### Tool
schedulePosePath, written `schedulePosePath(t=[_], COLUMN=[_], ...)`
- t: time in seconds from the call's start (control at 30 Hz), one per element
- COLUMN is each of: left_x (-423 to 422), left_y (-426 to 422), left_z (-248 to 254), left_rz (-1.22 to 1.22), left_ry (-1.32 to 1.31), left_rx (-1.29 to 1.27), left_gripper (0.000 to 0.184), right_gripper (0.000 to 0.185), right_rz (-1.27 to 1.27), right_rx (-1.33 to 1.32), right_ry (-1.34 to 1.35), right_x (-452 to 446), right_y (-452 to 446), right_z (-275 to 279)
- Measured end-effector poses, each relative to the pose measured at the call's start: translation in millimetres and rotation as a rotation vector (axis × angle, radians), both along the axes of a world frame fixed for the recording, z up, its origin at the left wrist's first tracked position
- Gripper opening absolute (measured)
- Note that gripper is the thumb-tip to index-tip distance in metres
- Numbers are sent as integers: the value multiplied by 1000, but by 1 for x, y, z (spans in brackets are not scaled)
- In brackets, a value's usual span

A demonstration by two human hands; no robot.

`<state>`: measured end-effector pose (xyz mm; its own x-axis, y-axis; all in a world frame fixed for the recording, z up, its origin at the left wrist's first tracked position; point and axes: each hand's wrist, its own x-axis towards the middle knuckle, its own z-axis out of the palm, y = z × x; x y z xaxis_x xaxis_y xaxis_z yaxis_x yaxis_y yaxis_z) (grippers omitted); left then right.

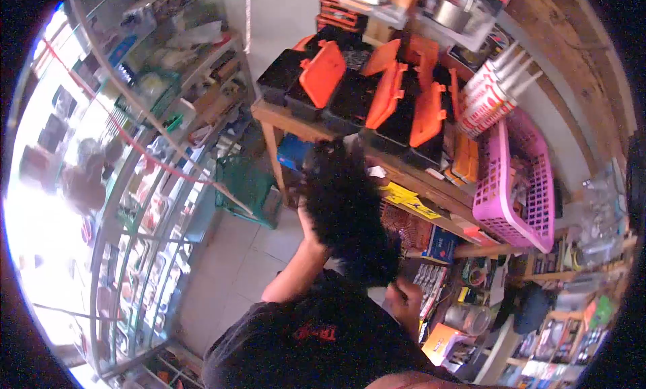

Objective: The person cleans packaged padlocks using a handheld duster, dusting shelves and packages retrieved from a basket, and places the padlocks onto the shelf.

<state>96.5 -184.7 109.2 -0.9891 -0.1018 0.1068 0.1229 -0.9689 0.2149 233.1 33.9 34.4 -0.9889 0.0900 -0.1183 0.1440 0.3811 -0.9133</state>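
A black, fluffy thing like a feather duster spans the middle of the view, in front of the shelf unit. Its lower right end is at my right hand, whose fingers are curled closed around it. On its left side my left hand lies against it, with the fingers hidden behind the dark fluff. Beyond it, black bins with raised orange lids stand on a wooden shelf. Small pieces lie in one bin.
At the right, a pink plastic basket sits near red-and-white tubes. Wooden shelves with boxes and jars fill the lower right. A green basket rests on the tiled floor. Glass shelving with packets runs along the left.
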Motion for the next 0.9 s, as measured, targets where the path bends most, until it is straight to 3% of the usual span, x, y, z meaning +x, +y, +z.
schedulePosePath(t=[0.03, 0.07, 0.13, 0.17, 0.27, 0.3, 0.4, 0.47, 0.53, 0.57, 0.63, 0.73, 0.77, 0.8, 0.83, 0.9], left_x=[-2, 0, -5, 0, -5, -12, -6, -6, -3, -5, -3, 3, 5, 8, 7, 12], left_y=[-2, -5, -4, -9, -13, -10, -8, -10, -11, -9, -5, -8, -13, -15, -11, -8], left_z=[-3, 7, 1, 2, 5, -9, -22, 2, 2, 5, -13, -15, 2, 13, 16, -11], left_rz=[29, 37, 59, -19, -17, 52, -19, 10, -124, -59, -195, -113, -119, -124, -2, -62], left_ry=[38, -190, -308, -213, -154, -150, 183, 29, 97, -195, 108, 76, -97, -272, -367, -118], left_rx=[21, -44, -83, 21, -38, -92, 103, -807, 268, 123, 165, -195, -90, 16, -88, -5], left_gripper=[49, 49, 47, 46, 49, 50, 49, 45, 41, 38, 44, 45, 44, 43, 45, 48], right_gripper=[25, 26, 26, 28, 28, 28, 28, 29, 29, 28, 28, 30, 30, 29, 29, 29], right_rz=[18, 35, 9, 118, -80, -24, 158, 198, -22, 23, 111, 82, 0, 76, 152, 205], right_rx=[14, 29, -199, -23, -221, -236, -40, -65, -345, -284, -166, -258, -363, -277, -191, -131], right_ry=[17, 34, -193, 49, 6, -58, 91, 114, -20, -25, -30, 16, -68, -40, -12, 7], right_x=[-2, -5, -15, -16, -16, -20, -18, -21, -19, -17, -15, -16, -18, -17, -16, -16], right_y=[1, 2, -14, -13, -7, -3, 6, -1, -15, -14, -13, -22, -30, -24, -14, -12], right_z=[-5, -9, 19, 6, -11, -2, -21, -15, -8, -9, -15, -9, 2, -5, -17, -16])
